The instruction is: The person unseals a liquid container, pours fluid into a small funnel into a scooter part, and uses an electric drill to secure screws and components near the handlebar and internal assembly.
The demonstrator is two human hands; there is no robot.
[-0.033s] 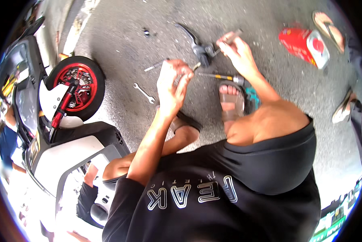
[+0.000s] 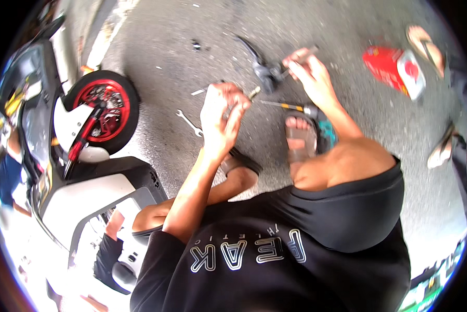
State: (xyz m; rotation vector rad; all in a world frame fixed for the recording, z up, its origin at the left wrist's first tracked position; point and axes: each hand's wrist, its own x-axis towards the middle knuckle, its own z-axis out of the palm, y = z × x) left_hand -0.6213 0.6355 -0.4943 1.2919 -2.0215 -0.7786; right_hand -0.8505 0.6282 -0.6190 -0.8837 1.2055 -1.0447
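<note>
My left hand (image 2: 224, 106) is closed round a slim metal piece with a brassy tip (image 2: 254, 92), its rest hidden by the fingers. My right hand (image 2: 311, 70) pinches a small tool with a greyish handle (image 2: 310, 53). A thin shaft from it points down-left toward a black brake lever assembly (image 2: 265, 74) on the asphalt; whether they touch I cannot tell. Just below lies a power driver (image 2: 311, 111) with a long bit, partly behind my right foot. An open-end wrench (image 2: 189, 124) rests left of my left hand, and a thin rod (image 2: 198, 91) is partly covered by that hand.
A white scooter with a red-rimmed front wheel (image 2: 102, 112) stands at left. A small black part (image 2: 196, 45) lies farther off. At right are a red can (image 2: 386, 66) and another person's sandaled feet (image 2: 425, 44). More people show at the lower left.
The view has shifted slightly, so ground objects sit a little lower and farther right. My left hand covers more of the thin rod. Both hands keep their holds.
</note>
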